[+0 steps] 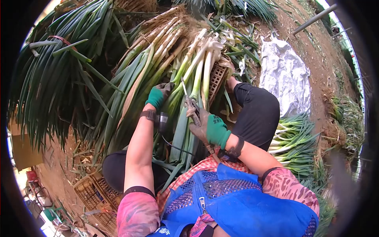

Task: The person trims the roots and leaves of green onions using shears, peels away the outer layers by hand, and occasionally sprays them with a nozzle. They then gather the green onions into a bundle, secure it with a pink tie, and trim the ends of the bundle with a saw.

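Observation:
Large green onions (189, 75) with white stems lie across my lap, their root ends pointing away from me. My left hand (158, 96), in a green glove with dirty dark fingers, is closed around the stalk of a green onion at the left of the peeled stems. In my right hand (211, 127), gloved the same way, is an air blow gun (192, 108). Its thin metal nozzle points up among the white stems, and a hose runs from its handle towards my waist. Unpeeled green onions (136, 71) with brownish outer leaves lie beside my left hand.
A brown plastic crate (217, 81) stands beneath the onions near my knee. Bundled onions (51, 87) are heaped at left. A white sack (282, 75) and cleaner onions (294, 144) lie at right. Another crate (91, 193) sits lower left; a metal pole (315, 19) juts in upper right.

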The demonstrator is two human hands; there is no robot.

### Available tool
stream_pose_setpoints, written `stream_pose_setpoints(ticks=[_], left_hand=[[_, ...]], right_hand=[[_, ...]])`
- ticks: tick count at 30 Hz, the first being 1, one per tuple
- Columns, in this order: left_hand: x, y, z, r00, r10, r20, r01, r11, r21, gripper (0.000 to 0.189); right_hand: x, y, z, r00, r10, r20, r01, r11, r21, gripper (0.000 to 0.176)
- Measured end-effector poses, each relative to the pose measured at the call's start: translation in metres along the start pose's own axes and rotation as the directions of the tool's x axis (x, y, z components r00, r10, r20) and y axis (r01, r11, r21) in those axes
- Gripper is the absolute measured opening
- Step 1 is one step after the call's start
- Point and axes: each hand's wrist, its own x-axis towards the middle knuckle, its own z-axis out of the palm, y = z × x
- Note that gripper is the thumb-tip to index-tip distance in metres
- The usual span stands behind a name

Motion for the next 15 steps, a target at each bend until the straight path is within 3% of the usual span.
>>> stream_pose_setpoints(ticks=[4, 6, 9, 10, 12, 15], left_hand=[[-0.006, 0.007, 0.003, 0.999, -0.043, 0.022, 0.042, 0.998, 0.043, 0.048], [-0.008, 0.011, 0.004, 0.998, -0.054, 0.016, 0.053, 0.998, 0.038, 0.049], [-0.011, 0.012, 0.004, 0.999, -0.045, 0.000, 0.045, 0.998, 0.044, 0.049], [-0.010, 0.010, 0.004, 0.999, -0.041, 0.003, 0.041, 0.999, 0.037, 0.049], [-0.012, 0.011, 0.005, 0.999, -0.032, 0.007, 0.032, 0.999, 0.022, 0.049], [-0.021, 0.025, 0.004, 0.998, -0.060, -0.001, 0.060, 0.993, 0.102, 0.047]], right_hand=[[0.038, 0.013, 0.000, 0.996, -0.018, -0.083, 0.026, 0.994, 0.104, 0.043], [0.075, 0.032, 0.007, 0.990, -0.050, -0.129, 0.060, 0.995, 0.080, 0.039], [0.108, 0.014, -0.026, 0.980, 0.001, -0.198, -0.018, 0.997, -0.081, 0.040], [0.123, 0.013, -0.034, 0.979, -0.011, -0.202, 0.005, 1.000, -0.029, 0.045], [0.138, 0.009, -0.050, 0.965, 0.053, -0.255, -0.085, 0.989, -0.118, 0.051], [0.136, 0.012, -0.054, 0.979, -0.019, -0.205, -0.015, 0.986, -0.163, 0.056]])
